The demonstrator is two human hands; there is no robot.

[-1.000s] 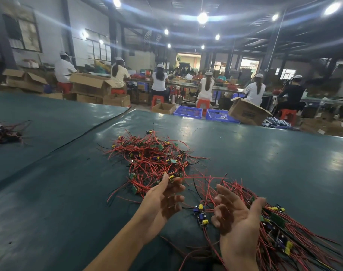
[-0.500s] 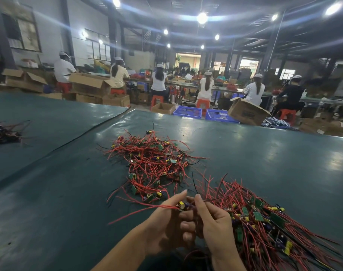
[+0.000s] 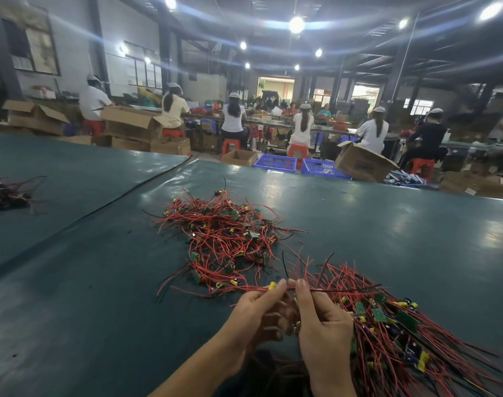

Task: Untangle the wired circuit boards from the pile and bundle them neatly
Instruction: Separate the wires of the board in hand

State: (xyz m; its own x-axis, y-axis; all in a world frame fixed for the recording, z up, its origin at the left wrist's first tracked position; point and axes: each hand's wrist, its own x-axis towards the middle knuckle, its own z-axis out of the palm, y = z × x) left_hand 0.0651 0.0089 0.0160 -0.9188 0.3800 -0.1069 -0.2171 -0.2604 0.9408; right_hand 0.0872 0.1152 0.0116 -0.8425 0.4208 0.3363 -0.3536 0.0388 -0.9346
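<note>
A wired circuit board (image 3: 272, 285) is pinched between the fingertips of both hands over the dark green tabletop (image 3: 87, 296). It is gripped by the left hand (image 3: 256, 313) at its yellow part, and its red wire is pinched by the right hand (image 3: 322, 319) just beside. A loose pile (image 3: 224, 236) of red-wired boards is spread beyond the hands. A straighter bundle (image 3: 393, 325) is laid at the right, against the right hand. A smaller tangle (image 3: 6, 193) is seen far left. Seated workers (image 3: 233, 116), cardboard boxes (image 3: 362, 164) and blue crates (image 3: 274, 162) are seen behind.
</note>
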